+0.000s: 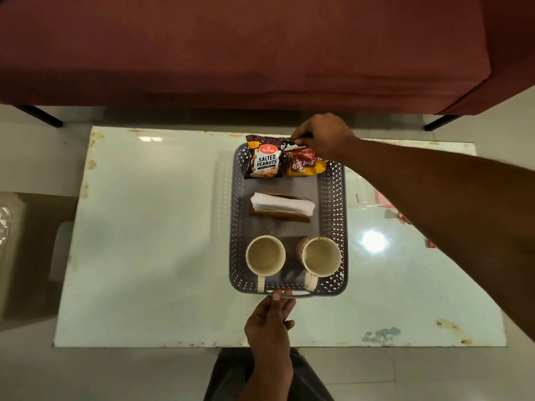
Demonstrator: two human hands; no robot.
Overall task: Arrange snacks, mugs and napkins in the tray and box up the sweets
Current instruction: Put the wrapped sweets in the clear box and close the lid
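A grey perforated tray (333, 215) lies on the glass table. At its far end sit a dark salted peanuts packet (265, 162) and a yellow-red aloo bhujia packet (305, 166). A stack of white napkins (282, 206) in a brown holder fills the middle. Two cream mugs (265, 254) (321, 256) stand at the near end, handles toward me. My right hand (322, 134) reaches over the far rim and grips the far handle of the tray. My left hand (272, 316) holds the tray's near handle.
The glass table (150, 241) has worn edges. Red-and-white wrapped sweets (404, 217) lie at the right, partly hidden by my right forearm. A maroon sofa (231, 47) stands beyond the table. A beige box-like object (17, 241) sits at the left.
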